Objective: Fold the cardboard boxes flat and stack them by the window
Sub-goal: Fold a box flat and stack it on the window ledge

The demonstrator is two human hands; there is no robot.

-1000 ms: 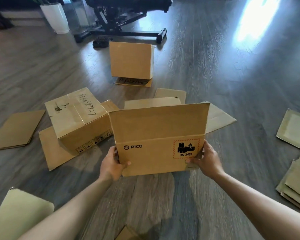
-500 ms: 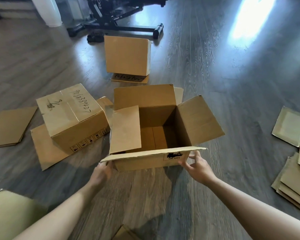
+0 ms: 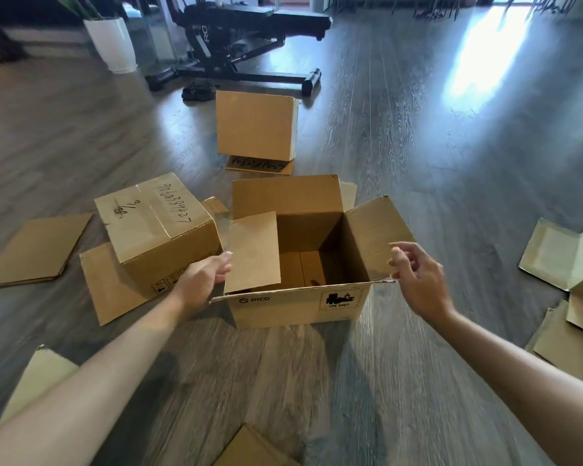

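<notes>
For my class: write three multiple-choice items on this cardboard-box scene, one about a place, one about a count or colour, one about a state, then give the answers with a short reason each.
1. Where does the box with handwritten numbers sit relative to the PICO box?
A. To its left
B. Inside it
C. On top of it

2. What colour is the plant pot at the far left?
A. Red
B. White
C. Black

3. What state is the PICO box in?
A. Taped shut
B. Folded flat
C. Upright with its top flaps open

Answers:
1. A, it stands on a flat cardboard sheet just left of the PICO box.
2. B, the pot beside the black exercise bench is plainly white.
3. C, its inside shows, the left hand touches the left flap, and the right hand is at the right flap.
</notes>
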